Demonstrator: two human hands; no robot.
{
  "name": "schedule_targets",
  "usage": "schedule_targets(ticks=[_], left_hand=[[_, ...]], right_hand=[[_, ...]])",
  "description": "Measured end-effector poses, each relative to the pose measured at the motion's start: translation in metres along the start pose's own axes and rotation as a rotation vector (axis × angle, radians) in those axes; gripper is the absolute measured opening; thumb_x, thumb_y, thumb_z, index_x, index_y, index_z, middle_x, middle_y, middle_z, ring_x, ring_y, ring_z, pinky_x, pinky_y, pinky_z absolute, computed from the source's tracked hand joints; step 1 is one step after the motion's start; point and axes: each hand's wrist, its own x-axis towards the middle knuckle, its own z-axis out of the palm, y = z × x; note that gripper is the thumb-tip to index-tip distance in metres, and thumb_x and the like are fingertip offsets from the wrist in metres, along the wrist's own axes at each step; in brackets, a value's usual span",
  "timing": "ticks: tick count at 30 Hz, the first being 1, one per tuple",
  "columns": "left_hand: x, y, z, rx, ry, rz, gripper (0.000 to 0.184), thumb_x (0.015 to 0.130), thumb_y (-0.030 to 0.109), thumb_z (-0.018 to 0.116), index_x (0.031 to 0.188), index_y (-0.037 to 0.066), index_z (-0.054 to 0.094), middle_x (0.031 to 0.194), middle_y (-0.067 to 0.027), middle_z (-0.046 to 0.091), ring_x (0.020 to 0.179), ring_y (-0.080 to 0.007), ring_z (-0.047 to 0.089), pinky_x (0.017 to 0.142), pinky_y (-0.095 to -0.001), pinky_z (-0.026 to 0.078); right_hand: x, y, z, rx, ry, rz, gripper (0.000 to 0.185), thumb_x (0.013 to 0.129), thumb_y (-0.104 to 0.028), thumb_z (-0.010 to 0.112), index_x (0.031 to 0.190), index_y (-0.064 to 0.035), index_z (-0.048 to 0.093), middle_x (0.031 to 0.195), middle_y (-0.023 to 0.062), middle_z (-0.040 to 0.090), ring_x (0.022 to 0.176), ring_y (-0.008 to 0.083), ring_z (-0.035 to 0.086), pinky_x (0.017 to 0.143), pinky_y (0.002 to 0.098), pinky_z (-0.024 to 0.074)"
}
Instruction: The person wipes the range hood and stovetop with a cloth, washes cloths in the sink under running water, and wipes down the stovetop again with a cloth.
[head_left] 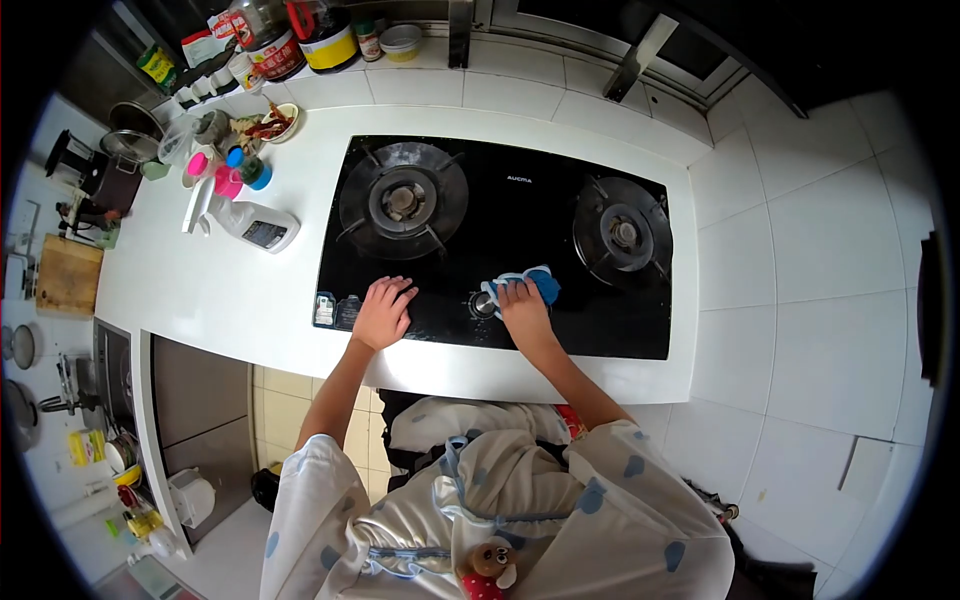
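A black glass gas hob (515, 230) with a left burner (403, 203) and a right burner (623, 235) is set in the white counter. My right hand (522, 308) presses a blue and white cloth (540, 284) onto the glass, beside a round silver knob (482, 304). Near the hob's front left, my left hand (384, 312) lies on the glass with its fingers spread and nothing in it. Two labels (336, 310) are stuck at the front left corner.
Left of the hob, a white spray bottle (255, 226) lies on the counter (180, 290) near pink- and blue-topped containers. Sauce bottles (327, 38) line the back ledge. A wooden board (70, 276) is at far left. White tiled wall (835, 240) rises on the right.
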Motion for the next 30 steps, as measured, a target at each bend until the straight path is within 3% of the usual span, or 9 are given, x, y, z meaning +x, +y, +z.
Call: schedule_targets(ticks=[3,8,14,16,18,22,24,26,30], left_hand=[[-0.001,-0.001,0.002,-0.008,0.012,0.001,0.037,0.070,0.010,0.050,0.107,0.003,0.053,0.114,-0.0129,0.049,0.112,-0.0297,0.042,0.099,-0.0428,0.031],[0.000,0.000,0.001,0.013,0.017,0.000,0.037,0.070,0.012,0.052,0.106,0.003,0.054,0.113,-0.0125,0.050,0.111,-0.0281,0.043,0.099,-0.0420,0.031],[-0.001,-0.002,0.001,-0.053,0.046,0.002,0.036,0.070,0.011,0.052,0.105,0.002,0.054,0.111,-0.0128,0.050,0.110,-0.0285,0.043,0.098,-0.0423,0.031],[-0.001,-0.003,0.002,-0.061,0.050,0.019,0.036,0.070,0.011,0.052,0.105,0.002,0.054,0.111,-0.0127,0.050,0.110,-0.0285,0.043,0.098,-0.0424,0.031],[-0.001,-0.003,0.001,-0.080,0.037,0.003,0.036,0.071,0.010,0.051,0.106,0.002,0.054,0.113,-0.0133,0.049,0.111,-0.0296,0.042,0.098,-0.0428,0.031],[-0.001,-0.004,0.001,-0.108,0.042,0.001,0.035,0.072,0.009,0.051,0.106,0.003,0.054,0.112,-0.0127,0.049,0.111,-0.0290,0.042,0.098,-0.0426,0.031],[-0.001,-0.003,0.000,-0.114,0.033,0.001,0.034,0.072,0.008,0.051,0.106,0.003,0.054,0.112,-0.0126,0.049,0.111,-0.0290,0.042,0.098,-0.0423,0.031],[-0.001,-0.003,0.000,-0.124,0.049,-0.012,0.033,0.073,0.008,0.051,0.105,0.003,0.054,0.112,-0.0125,0.049,0.110,-0.0291,0.043,0.098,-0.0421,0.031],[-0.001,-0.004,0.000,-0.147,0.049,-0.004,0.032,0.073,0.008,0.051,0.105,0.003,0.053,0.112,-0.0127,0.049,0.110,-0.0295,0.043,0.097,-0.0419,0.031]], right_hand=[[-0.005,0.001,-0.010,0.098,0.002,-0.018,0.026,0.075,-0.010,0.053,0.100,-0.0028,0.060,0.088,0.0103,0.061,0.091,0.0225,0.054,0.095,0.0369,0.0322],[-0.002,0.029,-0.030,0.352,-0.095,-0.067,0.030,0.073,-0.006,0.055,0.104,-0.0080,0.059,0.094,0.0080,0.060,0.095,0.0252,0.052,0.096,0.0395,0.0294],[0.009,0.021,-0.069,0.402,0.038,0.291,0.035,0.079,-0.011,0.054,0.114,-0.0075,0.053,0.099,0.0087,0.056,0.091,0.0260,0.050,0.084,0.0413,0.0326],[0.009,-0.001,-0.063,0.446,-0.017,0.301,0.036,0.080,-0.016,0.055,0.116,-0.0093,0.052,0.100,0.0097,0.055,0.092,0.0258,0.048,0.081,0.0398,0.0336],[0.007,-0.029,-0.036,0.512,0.088,0.311,0.034,0.079,-0.019,0.057,0.112,-0.0110,0.054,0.102,0.0100,0.053,0.093,0.0256,0.046,0.078,0.0389,0.0337],[0.020,-0.056,-0.028,0.484,0.157,0.360,0.033,0.076,-0.022,0.063,0.107,-0.0115,0.057,0.105,0.0102,0.051,0.097,0.0260,0.045,0.081,0.0388,0.0341],[0.031,-0.057,-0.023,0.508,0.025,0.477,0.031,0.074,-0.023,0.065,0.102,-0.0109,0.059,0.106,0.0094,0.049,0.097,0.0260,0.044,0.082,0.0379,0.0335],[0.036,-0.050,-0.019,0.552,0.062,0.508,0.029,0.076,-0.023,0.065,0.100,-0.0085,0.059,0.101,0.0112,0.052,0.093,0.0275,0.046,0.081,0.0373,0.0362],[0.039,-0.037,-0.006,0.852,0.208,0.645,0.031,0.080,-0.022,0.061,0.103,-0.0024,0.057,0.093,0.0154,0.057,0.091,0.0307,0.052,0.082,0.0374,0.0423]])
